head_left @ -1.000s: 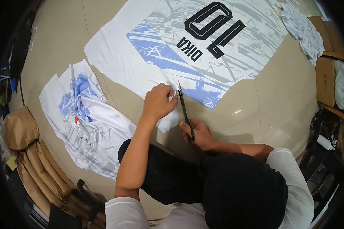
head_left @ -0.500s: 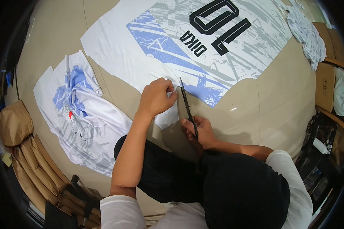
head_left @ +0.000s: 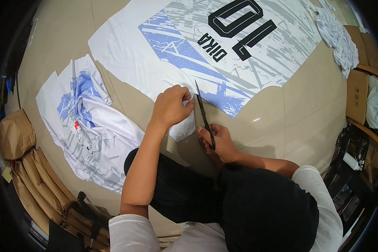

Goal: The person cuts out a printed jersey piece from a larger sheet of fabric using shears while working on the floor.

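A large flat piece of white printed fabric (head_left: 178, 44), with blue and grey patterning and black lettering, lies on the tiled floor before me. My left hand (head_left: 173, 107) is closed on its near edge, thumb and fingers pinched together, and a white flap (head_left: 183, 128) hangs below that hand. Black scissors (head_left: 204, 115) are gripped in my right hand (head_left: 221, 143), just right of the left one. Their blades point away from me, with the tip over the fabric beside the pinched edge. How far apart the blades are is hard to see.
To the left lies a crumpled white, blue and grey garment (head_left: 82, 122) with a small red mark. Brown paper-wrapped bundles (head_left: 42, 185) stand at the lower left. Cardboard boxes (head_left: 357, 92) and a black rack (head_left: 348, 176) line the right. More bunched fabric (head_left: 338, 42) lies at far right.
The scissors and my right hand have shifted slightly forward and to the left along the fabric. My left hand stays almost in place, still pinching the edge.
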Action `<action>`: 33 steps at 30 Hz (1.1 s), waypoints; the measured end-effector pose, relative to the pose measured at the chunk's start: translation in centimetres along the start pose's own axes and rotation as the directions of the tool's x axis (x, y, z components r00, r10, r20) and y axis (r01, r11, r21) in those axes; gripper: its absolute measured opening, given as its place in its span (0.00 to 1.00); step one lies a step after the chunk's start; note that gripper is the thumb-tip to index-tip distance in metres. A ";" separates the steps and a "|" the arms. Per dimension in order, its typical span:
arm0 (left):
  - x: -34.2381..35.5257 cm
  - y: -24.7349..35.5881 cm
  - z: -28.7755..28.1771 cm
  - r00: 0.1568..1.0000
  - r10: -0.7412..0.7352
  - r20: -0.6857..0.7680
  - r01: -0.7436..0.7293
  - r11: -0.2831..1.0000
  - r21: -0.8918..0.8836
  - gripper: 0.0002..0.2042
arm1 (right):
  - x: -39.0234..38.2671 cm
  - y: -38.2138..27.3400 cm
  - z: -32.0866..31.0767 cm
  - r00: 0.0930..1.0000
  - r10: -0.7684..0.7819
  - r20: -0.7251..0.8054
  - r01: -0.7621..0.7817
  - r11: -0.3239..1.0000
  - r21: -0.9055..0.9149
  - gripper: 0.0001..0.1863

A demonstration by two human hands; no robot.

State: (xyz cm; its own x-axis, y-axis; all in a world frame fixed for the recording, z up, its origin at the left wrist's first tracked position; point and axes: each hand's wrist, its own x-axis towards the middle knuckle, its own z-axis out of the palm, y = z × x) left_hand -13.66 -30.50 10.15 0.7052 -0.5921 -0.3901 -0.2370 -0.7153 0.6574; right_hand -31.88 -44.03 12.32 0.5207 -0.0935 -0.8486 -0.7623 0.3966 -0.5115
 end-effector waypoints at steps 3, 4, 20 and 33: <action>0.0 0.1 0.0 1.000 -0.001 -0.001 0.001 1.000 0.005 0.09 | 0.3 0.2 0.0 1.000 -0.012 0.004 0.012 1.000 0.006 0.27; 0.0 0.1 0.0 1.000 -0.001 -0.002 0.001 1.000 0.006 0.09 | 0.4 0.4 -0.1 1.000 -0.019 0.007 0.019 1.000 0.006 0.27; -0.2 0.1 -0.2 1.000 -0.010 0.001 0.010 1.000 0.016 0.11 | 0.3 -0.1 -0.1 1.000 0.003 -0.014 -0.003 1.000 0.019 0.23; -0.2 -0.2 0.1 0.999 0.020 -0.030 -0.019 0.999 0.037 0.10 | 0.2 -0.8 -0.8 0.999 -0.040 -0.006 0.040 0.998 -0.048 0.18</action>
State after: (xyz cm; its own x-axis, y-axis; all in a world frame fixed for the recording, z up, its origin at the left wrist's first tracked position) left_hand -13.84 -30.27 10.06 0.7203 -0.5946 -0.3572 -0.2746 -0.7173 0.6403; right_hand -31.46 -45.12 12.45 0.5487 -0.1153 -0.8280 -0.7584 0.3480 -0.5510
